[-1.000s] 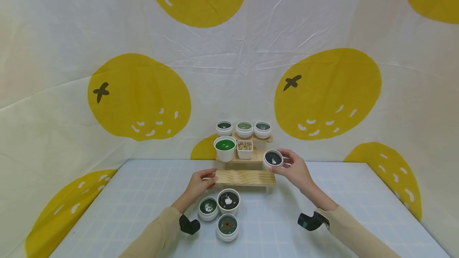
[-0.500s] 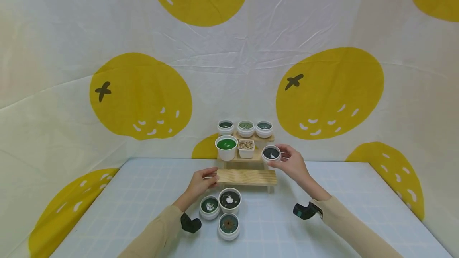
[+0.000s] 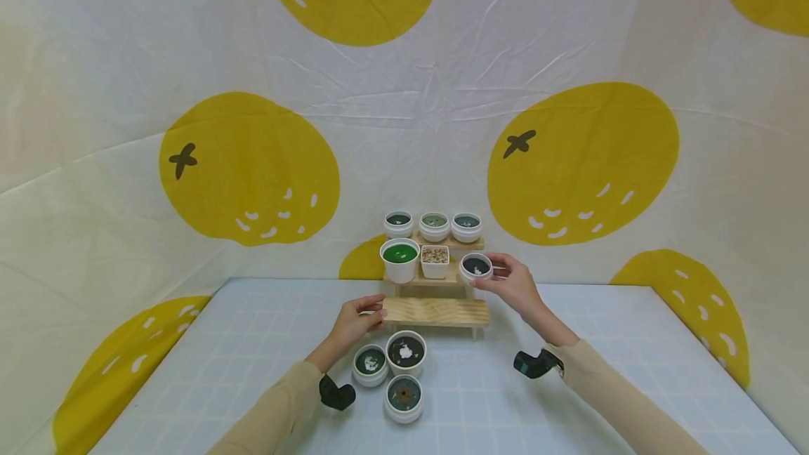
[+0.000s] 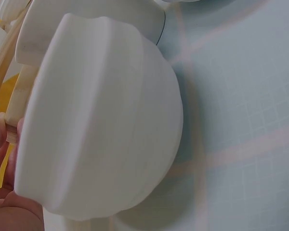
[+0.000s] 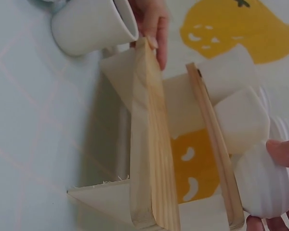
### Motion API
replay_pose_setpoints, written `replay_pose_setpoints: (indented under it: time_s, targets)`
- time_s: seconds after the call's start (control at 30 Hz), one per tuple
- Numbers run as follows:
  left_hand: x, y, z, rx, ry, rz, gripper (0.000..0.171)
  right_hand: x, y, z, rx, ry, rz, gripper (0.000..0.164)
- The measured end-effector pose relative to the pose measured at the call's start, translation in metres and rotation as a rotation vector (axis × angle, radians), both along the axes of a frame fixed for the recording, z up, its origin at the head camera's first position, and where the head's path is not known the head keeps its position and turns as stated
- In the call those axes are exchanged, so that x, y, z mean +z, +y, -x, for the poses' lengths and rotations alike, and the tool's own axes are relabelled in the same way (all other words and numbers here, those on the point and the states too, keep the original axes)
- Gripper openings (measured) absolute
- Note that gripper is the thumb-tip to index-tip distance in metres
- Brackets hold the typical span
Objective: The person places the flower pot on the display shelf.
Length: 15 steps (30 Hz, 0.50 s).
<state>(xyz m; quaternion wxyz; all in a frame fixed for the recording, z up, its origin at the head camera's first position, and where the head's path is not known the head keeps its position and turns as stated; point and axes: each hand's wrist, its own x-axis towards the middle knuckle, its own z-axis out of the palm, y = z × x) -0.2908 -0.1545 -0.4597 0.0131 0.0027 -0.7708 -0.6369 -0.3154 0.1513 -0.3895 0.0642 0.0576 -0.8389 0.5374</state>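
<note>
My right hand [image 3: 517,293] grips a small white ribbed cup [image 3: 468,279] with dark contents and a white mark, thumb and fingers at its side. This cup is at the right end of the middle tier of a three-tier wooden stand [image 3: 436,311]. From the right wrist view, the ribbed cup [image 5: 262,180] is right at the edge of the middle board [image 5: 214,139]. My left hand [image 3: 347,328] pinches the left end of the bottom board. Beside the held cup on the middle tier are a square white cup of beige bits [image 3: 435,264] and a taller green-filled cup [image 3: 400,265].
Three round white cups stand on the top tier, one of them a pale green cup [image 3: 435,227]. In front of the stand are a large dark-filled cup [image 3: 406,364], a smaller green one [image 3: 370,366] and a grey-green one [image 3: 404,402]. A fruit-print cloth hangs behind.
My right hand has carried the ribbed cup slightly back and left, to the right end of the middle tier. The left hand has stayed at the bottom board.
</note>
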Motion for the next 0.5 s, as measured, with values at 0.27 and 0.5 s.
replay_pose_setpoints:
  time_s: [0.27,0.5]
  targets:
    - [-0.0014,-0.0008,0.0009,-0.003,0.006,-0.018,0.037,0.0006,0.0016,0.0034,0.018,-0.042,0.015,0.07]
    - [-0.0025,-0.0011,0.0013,-0.003,0.005,-0.021,0.037,-0.003,0.0034,0.0077,0.024,-0.063,0.061,0.07]
